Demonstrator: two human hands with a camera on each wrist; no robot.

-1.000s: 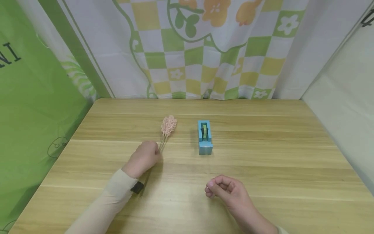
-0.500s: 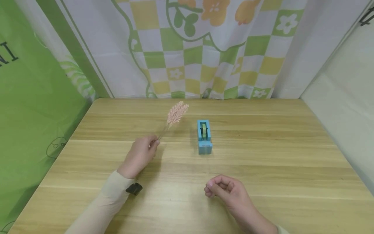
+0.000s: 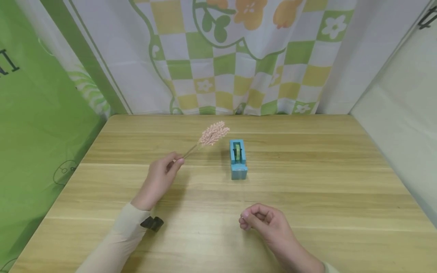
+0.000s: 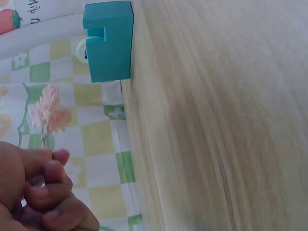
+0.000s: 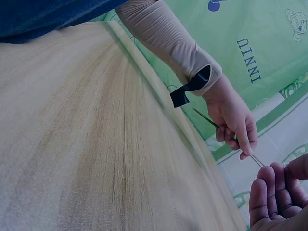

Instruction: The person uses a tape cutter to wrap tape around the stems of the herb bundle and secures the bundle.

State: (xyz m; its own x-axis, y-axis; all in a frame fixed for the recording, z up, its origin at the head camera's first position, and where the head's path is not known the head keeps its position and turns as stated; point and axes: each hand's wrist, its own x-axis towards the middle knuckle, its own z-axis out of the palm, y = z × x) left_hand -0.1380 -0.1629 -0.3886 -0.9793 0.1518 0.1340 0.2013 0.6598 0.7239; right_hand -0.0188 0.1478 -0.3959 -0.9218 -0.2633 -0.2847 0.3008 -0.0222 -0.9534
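Note:
My left hand pinches the thin stems of a pink flower sprig above the table, its fluffy heads slanting to the right. In the right wrist view the stem's tail end sticks out behind that hand. The left wrist view shows the flower heads beyond the curled fingers. My right hand is raised near the front, thumb against the forefinger. Between those tips a small clear piece of tape shows faintly. A blue tape dispenser stands between and beyond the hands, with a pale roll in it.
The wooden table reaches back to a checked, flowered curtain. A green cloth hangs on the left and a pale one on the right. A black strap sits at the left wrist.
My left hand has lifted the flower sprig and turned its stems, so the heads have swung to the right towards the dispenser. The right hand has stayed in place.

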